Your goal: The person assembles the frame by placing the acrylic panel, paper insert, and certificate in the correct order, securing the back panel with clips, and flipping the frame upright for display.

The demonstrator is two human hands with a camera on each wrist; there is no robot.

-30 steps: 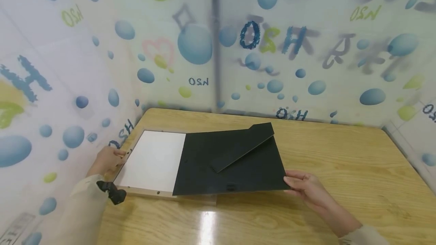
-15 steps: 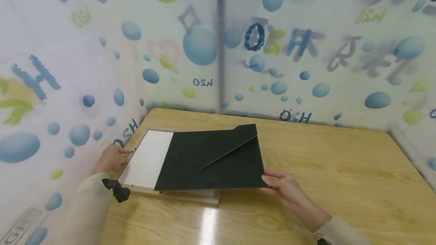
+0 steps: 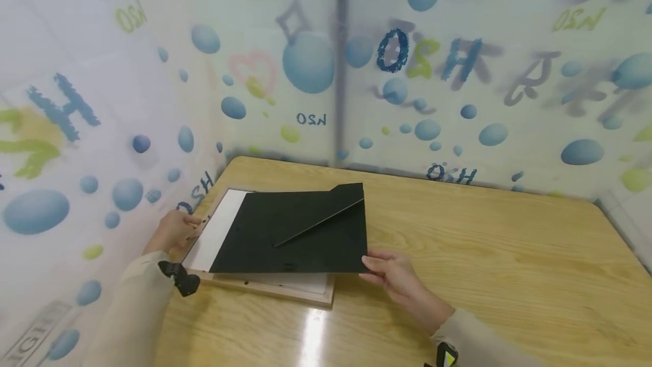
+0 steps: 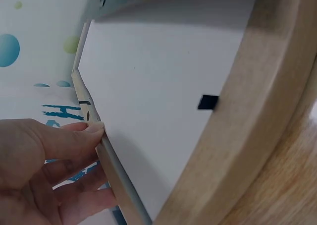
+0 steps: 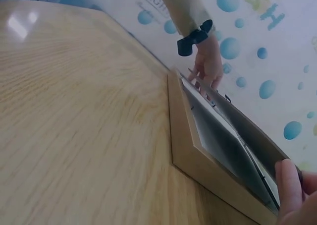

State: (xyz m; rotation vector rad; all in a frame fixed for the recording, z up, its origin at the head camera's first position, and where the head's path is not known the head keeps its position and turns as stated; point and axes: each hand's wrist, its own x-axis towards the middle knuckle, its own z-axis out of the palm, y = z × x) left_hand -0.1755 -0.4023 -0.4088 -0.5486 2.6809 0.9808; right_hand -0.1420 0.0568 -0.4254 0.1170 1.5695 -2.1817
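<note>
Head view: 2 hands, 1 board, 1 frame, all at 1 wooden table [image 3: 484,254]. The L hand [image 3: 177,230] is at the L rail of the wooden frame [image 3: 270,287], which lies on the table. The R hand [image 3: 399,279] has the near R corner of the black board [image 3: 290,231] btwn thumb & fingers, so it is closed as a pinch. The board is over most of the frame; its R end reaches past the frame's R end. On the board is 1 slanting strut [image 3: 318,223]. At L, 1 strip of white sheet [image 3: 214,231] shows inside the frame. 2 wrist devices, 1 per arm: L device [image 3: 179,277], R device [image 3: 447,354]. Behind are the patterned walls [image 3: 285,33] w/ many spots, mostly blue & green.

L wrist view: the L hand is closed lightly on 1 rail, thumb tip on top, other fingers at the outer side. 1 dark tab [image 4: 208,102] stands out at the inner edge of the opp. rail, against the white sheet. The board enters at top, above the sheet.

R wrist view: the R hand's fingers are at the near end of the board, partly cut by the pic. edge. Btwn board & frame is 1 narrow gap. The L hand is at the far end.
</note>
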